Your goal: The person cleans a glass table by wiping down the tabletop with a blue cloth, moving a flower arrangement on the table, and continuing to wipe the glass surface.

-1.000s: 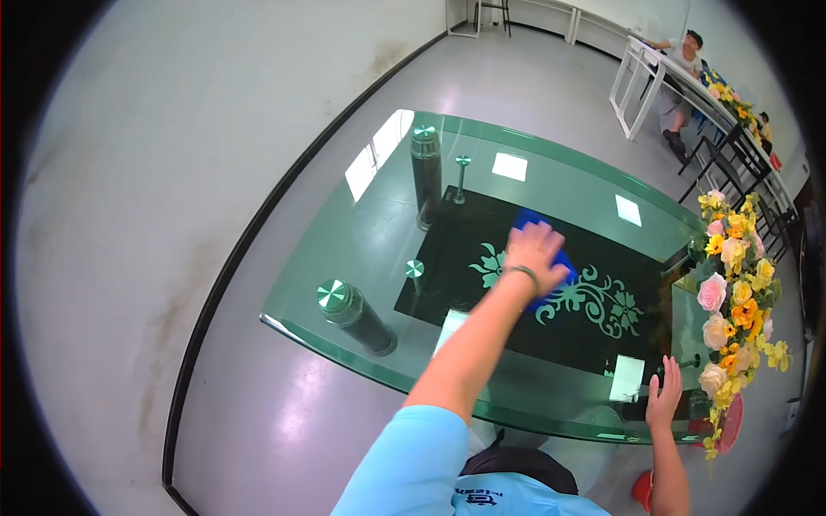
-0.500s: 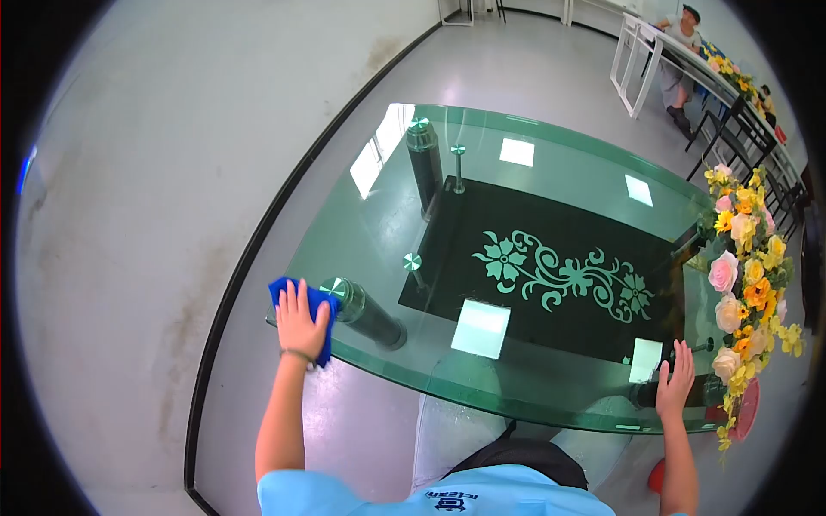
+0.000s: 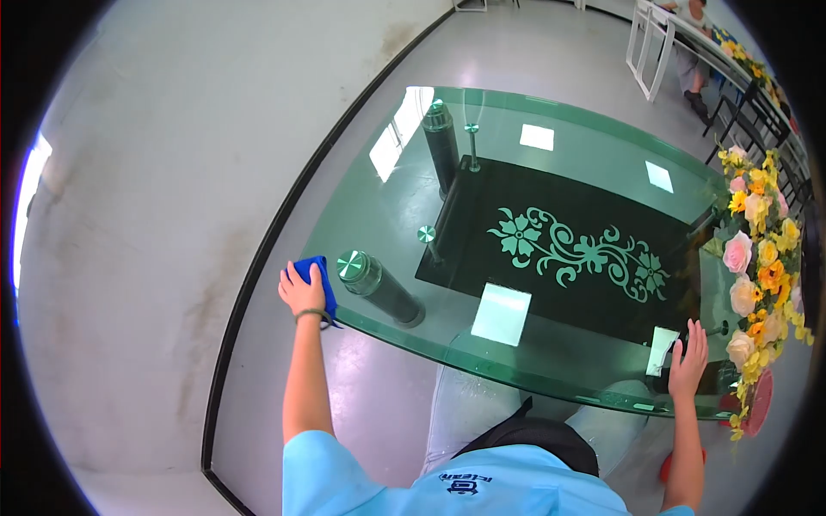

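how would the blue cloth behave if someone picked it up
Probably floppy: the blue cloth bunches under the left hand, trailing a loose-looking tip by the glass table. It's likely light, since it looks like thin fabric, and unlikely to roll, having no round shape.

Open passage over glass counter [image 3: 594, 163] between left hand [image 3: 301, 291] and right hand [image 3: 688, 365], flowers [image 3: 770, 275] obstructing right end, wall [image 3: 189, 155] beyond left end

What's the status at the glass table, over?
Left hand on blue cloth, near left corner of glass table. Right hand open, toward right end. Flowers occupy that end. Nothing visibly blocks the cloth.
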{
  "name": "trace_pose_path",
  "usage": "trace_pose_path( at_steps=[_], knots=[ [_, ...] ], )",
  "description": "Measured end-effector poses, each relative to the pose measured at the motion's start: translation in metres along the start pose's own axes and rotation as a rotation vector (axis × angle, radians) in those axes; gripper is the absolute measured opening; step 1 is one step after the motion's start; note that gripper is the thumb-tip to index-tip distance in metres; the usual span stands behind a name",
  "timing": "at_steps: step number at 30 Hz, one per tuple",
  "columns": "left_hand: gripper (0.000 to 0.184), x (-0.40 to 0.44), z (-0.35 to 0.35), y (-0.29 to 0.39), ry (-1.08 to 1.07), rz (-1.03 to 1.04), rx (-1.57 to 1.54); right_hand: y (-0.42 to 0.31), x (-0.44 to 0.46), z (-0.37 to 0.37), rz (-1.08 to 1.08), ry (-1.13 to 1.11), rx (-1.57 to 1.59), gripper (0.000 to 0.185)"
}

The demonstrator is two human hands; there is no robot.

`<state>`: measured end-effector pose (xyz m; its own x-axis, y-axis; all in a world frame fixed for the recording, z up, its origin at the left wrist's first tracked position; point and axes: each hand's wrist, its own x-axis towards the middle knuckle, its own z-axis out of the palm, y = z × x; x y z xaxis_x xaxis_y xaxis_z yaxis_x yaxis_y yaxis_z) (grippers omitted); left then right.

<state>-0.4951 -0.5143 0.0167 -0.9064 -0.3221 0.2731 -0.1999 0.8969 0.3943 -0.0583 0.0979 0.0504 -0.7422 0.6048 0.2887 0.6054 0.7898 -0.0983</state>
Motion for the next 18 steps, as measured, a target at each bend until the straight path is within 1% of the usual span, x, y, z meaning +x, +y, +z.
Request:
trace_pose_path(
  at_steps=[2,5,8,10,12,13,16,17,18],
  knots=[
    [0.079,-0.032,0.004,0.009,0.094,-0.046,-0.088,-0.001,0.000,0.002,-0.005,0.006,-0.008,0.048],
    [0.085,-0.084,0.003,0.042,0.154,-0.076,-0.278,0.000,-0.001,0.001,-0.010,0.003,-0.022,0.048],
    [0.084,-0.137,0.008,0.075,0.260,-0.153,-0.587,0.001,-0.001,0.003,-0.018,0.006,-0.030,0.048],
    [0.085,-0.180,0.014,0.098,0.302,-0.204,-0.707,0.004,-0.002,0.005,-0.016,0.002,-0.033,0.048],
    [0.086,-0.220,-0.010,0.137,0.156,-0.393,-1.096,0.006,-0.001,0.007,0.000,-0.005,-0.034,0.048],
    [0.082,-0.228,-0.008,0.139,0.113,-0.450,-1.185,0.007,-0.001,0.008,0.000,-0.002,-0.031,0.048],
    [0.078,-0.218,-0.012,0.138,0.089,-0.537,-1.279,0.007,-0.001,0.009,0.007,-0.008,-0.028,0.049],
    [0.069,-0.203,-0.001,0.127,0.146,-0.541,-1.244,0.005,-0.001,0.007,0.015,-0.017,-0.035,0.049],
    [0.059,-0.185,0.003,0.112,0.117,-0.528,-1.331,0.004,-0.001,0.005,0.028,-0.027,-0.043,0.049]
  ],
)
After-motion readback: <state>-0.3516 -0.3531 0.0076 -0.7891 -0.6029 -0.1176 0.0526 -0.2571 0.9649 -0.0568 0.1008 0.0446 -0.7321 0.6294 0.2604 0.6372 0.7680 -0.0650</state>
